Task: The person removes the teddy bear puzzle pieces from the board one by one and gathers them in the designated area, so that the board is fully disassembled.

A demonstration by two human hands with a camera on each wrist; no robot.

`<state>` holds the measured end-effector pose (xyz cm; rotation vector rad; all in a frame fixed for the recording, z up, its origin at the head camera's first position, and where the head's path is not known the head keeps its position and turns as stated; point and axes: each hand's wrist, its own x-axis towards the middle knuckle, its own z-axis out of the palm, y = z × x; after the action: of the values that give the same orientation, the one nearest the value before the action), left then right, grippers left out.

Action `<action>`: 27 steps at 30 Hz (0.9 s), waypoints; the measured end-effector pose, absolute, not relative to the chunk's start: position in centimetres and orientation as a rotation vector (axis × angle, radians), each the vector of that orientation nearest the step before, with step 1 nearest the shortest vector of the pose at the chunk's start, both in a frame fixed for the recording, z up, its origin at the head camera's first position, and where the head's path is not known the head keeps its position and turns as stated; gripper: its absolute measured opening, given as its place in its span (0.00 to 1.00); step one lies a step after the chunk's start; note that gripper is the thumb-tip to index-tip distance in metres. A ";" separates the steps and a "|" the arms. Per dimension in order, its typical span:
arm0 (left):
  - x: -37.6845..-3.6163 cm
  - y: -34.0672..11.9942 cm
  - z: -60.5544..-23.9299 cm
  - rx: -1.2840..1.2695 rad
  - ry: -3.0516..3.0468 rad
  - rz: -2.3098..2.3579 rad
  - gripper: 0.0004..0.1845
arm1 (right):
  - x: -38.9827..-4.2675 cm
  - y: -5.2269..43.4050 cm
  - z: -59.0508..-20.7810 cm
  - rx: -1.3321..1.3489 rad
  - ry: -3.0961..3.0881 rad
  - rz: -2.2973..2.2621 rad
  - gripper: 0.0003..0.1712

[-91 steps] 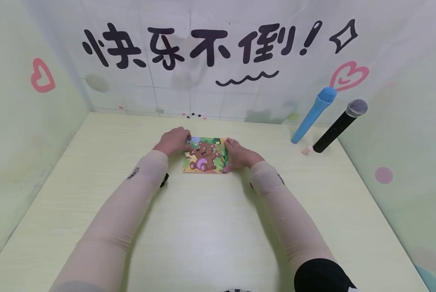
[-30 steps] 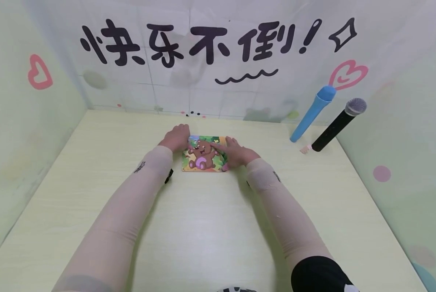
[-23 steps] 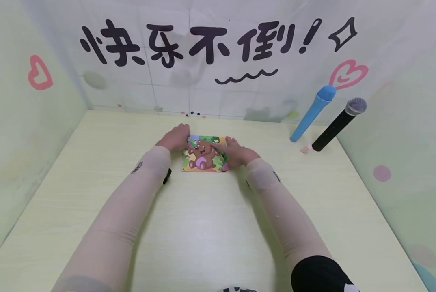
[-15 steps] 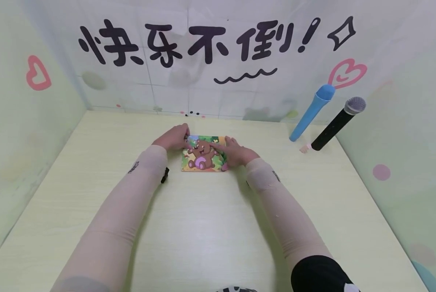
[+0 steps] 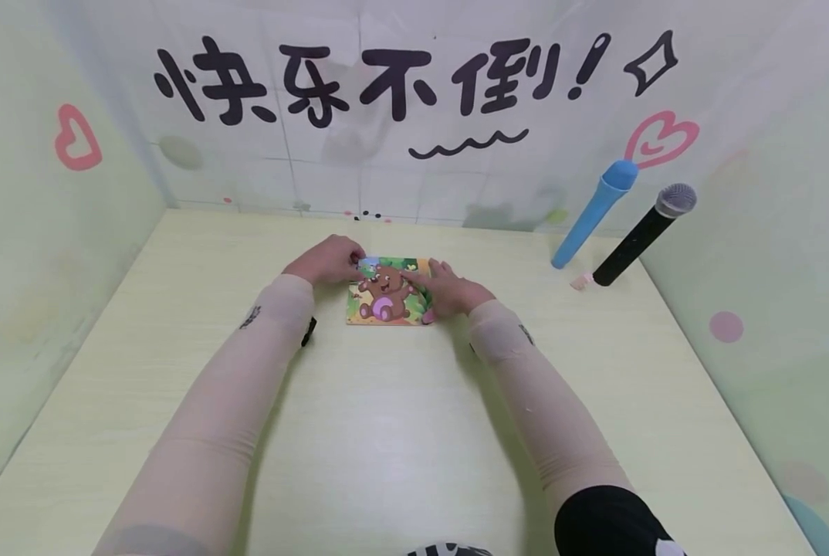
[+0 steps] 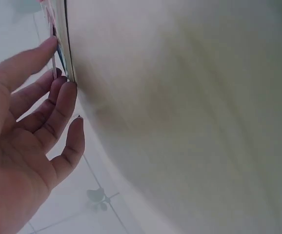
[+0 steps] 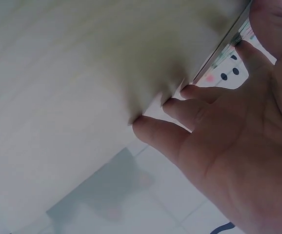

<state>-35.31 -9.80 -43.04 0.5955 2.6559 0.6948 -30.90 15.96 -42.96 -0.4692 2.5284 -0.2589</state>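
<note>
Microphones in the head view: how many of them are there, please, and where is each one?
2. The blue microphone is near the far right corner of the table; the black microphone is to its right. No other shows.

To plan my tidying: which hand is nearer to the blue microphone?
Right. The right hand touches the card on the side towards the blue microphone; the left hand is at the opposite side, farther.

Printed backdrop (image 5: 414, 108) and side walls (image 5: 769, 270) make this table (image 5: 387, 432) a booth.
</note>
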 end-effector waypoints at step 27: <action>-35.5 -10.1 -43.6 0.591 2.651 0.783 0.23 | -31.0 15.7 -42.9 -0.420 2.495 -0.279 0.58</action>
<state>-35.51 -10.14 -43.61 0.5908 2.6506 0.7834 -31.03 15.71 -42.90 -0.4204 2.4949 -0.2785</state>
